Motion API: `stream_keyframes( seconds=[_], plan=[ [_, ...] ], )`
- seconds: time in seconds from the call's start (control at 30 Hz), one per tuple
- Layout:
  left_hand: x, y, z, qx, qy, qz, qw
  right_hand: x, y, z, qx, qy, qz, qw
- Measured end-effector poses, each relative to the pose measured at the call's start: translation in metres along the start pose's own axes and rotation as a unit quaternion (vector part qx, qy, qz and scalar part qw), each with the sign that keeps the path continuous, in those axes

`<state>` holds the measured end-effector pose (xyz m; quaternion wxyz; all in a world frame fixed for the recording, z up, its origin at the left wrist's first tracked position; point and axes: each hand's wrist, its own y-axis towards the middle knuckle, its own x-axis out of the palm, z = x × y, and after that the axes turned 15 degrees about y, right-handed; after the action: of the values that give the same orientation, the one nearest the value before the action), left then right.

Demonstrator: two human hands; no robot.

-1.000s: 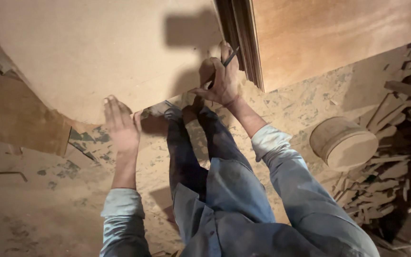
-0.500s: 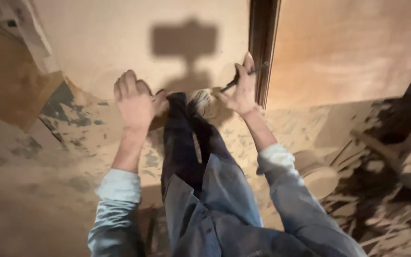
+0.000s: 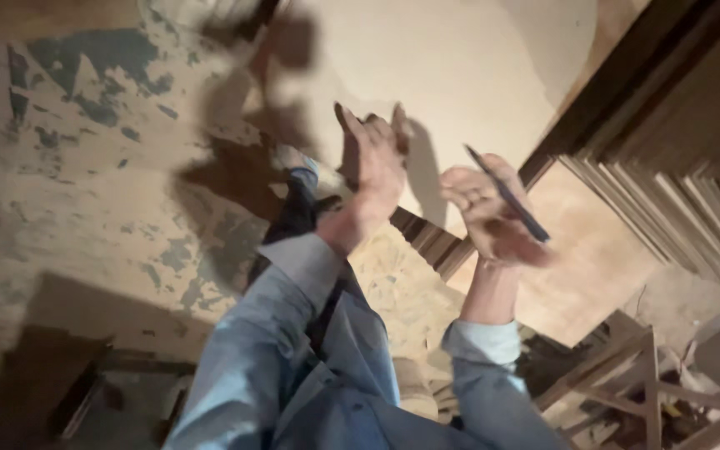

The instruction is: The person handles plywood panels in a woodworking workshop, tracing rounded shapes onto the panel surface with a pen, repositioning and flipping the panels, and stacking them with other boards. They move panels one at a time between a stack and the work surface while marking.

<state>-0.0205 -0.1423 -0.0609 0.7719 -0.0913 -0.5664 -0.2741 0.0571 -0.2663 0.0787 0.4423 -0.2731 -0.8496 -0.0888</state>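
The person's right hand [image 3: 493, 212] is raised in front of the camera, its fingers [image 3: 464, 198] curled around a dark pencil [image 3: 507, 205] that slants from upper left to lower right across the hand. The left hand [image 3: 374, 162] is raised just beside it, to its left; it holds nothing, and its fingers are loosely bent with the tips pointing up. Both hands are blurred. Behind them lies a large pale sheet of board [image 3: 477, 75], whose near edge runs diagonally past the wrists; the hands are above that edge, and whether either touches the board cannot be told. Pale blue sleeves [image 3: 293, 275] cover both forearms. Below the hands, a stack of thin boards [image 3: 677, 183] leans at the right, and a wooden frame [image 3: 627, 383] stands on the floor [image 3: 85, 208], which is dusty with patches of worn blue-grey paint.
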Motion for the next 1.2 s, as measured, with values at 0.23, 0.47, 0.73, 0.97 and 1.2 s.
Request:
stream_keyframes(
  seconds=[0.23,0.47,0.73,0.97,1.2],
  plan=[
    [0.016,0.01,0.004,-0.155,0.436,0.057,0.885,0.082,0.135,0.064,0.018,-0.734,-0.206,0.647],
    [0.018,0.063,0.043,-0.353,0.851,-0.227,0.316,0.117,0.185,0.163,0.008,-0.75,-0.258,0.609],
    [0.017,0.063,0.032,-0.211,0.917,-0.128,0.314,0.08,0.195,0.2,0.047,-0.766,-0.28,0.576],
    [0.02,0.063,0.022,-0.279,0.911,-0.132,0.275,0.085,0.159,0.193,0.074,-0.753,-0.368,0.54],
    [0.021,0.063,0.013,-0.228,0.942,-0.118,0.217,0.092,0.162,0.182,0.113,-0.704,-0.369,0.597]
  ],
)
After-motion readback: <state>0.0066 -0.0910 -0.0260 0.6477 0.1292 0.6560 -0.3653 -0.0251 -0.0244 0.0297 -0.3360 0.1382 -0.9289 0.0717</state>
